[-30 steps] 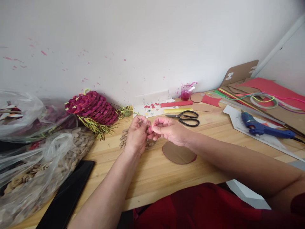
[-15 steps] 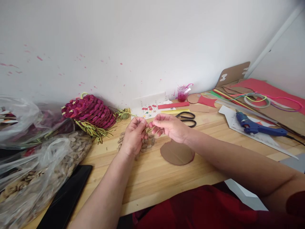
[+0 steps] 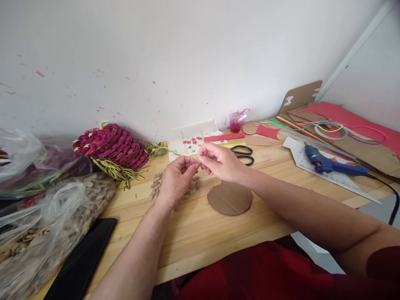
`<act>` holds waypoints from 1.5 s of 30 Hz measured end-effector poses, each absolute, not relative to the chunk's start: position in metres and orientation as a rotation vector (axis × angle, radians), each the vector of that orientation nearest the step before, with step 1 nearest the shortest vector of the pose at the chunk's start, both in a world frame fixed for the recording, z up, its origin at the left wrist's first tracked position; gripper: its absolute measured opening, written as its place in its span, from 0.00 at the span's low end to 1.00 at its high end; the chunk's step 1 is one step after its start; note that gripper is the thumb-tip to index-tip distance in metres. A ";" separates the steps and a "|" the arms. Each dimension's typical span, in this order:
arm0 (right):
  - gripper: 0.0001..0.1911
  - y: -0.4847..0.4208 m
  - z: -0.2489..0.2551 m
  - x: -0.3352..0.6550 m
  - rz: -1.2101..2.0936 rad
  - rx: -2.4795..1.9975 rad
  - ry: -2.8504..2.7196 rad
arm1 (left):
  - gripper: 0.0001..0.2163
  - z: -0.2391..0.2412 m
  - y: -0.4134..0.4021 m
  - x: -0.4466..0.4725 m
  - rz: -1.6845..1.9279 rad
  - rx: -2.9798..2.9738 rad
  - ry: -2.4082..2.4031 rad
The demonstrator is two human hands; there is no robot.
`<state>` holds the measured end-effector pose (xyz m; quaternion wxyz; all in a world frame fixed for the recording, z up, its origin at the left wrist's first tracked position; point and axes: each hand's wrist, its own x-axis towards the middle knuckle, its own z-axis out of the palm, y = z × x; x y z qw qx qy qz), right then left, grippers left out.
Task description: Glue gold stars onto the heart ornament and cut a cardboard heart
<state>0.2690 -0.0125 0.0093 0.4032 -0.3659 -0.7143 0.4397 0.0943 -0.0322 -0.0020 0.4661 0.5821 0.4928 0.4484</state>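
My left hand (image 3: 176,179) and my right hand (image 3: 218,160) meet above a small heap of pale seeds (image 3: 156,183) on the wooden table (image 3: 193,233). Both hands are closed in a pinch, fingertips almost touching, and they share something small and thin between them that I cannot make out. A brown cardboard disc (image 3: 230,198) lies flat just below my right wrist. Black scissors (image 3: 242,153) rest behind my right hand.
A dark red woven piece (image 3: 109,143) with yellow-green fringe sits at the back left. Clear plastic bags of seeds (image 3: 46,221) and a black slab (image 3: 84,258) fill the left. A blue glue gun (image 3: 328,164), coloured cords, red foam sheets and cardboard lie right; a pink cup (image 3: 234,124) stands by the wall.
My hands have stayed together in the same pinch while the right fingers lifted a little. The view has shifted slightly, so everything on the table sits a bit further left.
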 end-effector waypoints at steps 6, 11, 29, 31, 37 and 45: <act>0.02 -0.010 0.010 0.270 1.040 -0.931 -1.814 | 0.14 -0.004 -0.032 0.092 1.038 1.484 1.242; 0.03 -0.012 0.011 0.267 1.071 -0.978 -1.761 | 0.09 -0.002 -0.033 0.090 1.050 1.600 1.326; 0.05 -0.011 0.012 0.265 1.828 -0.995 -1.246 | 0.07 0.000 -0.034 0.093 1.361 1.799 1.331; 0.05 -0.011 0.012 0.264 1.818 -0.998 -1.248 | 0.10 -0.001 -0.034 0.093 1.342 1.794 1.341; 0.09 -0.013 0.016 0.262 1.617 -1.032 -1.362 | 0.10 -0.003 -0.033 0.093 1.255 1.627 1.351; 0.10 -0.008 0.014 0.268 1.482 -1.025 -1.492 | 0.12 0.005 -0.036 0.097 1.187 1.633 1.473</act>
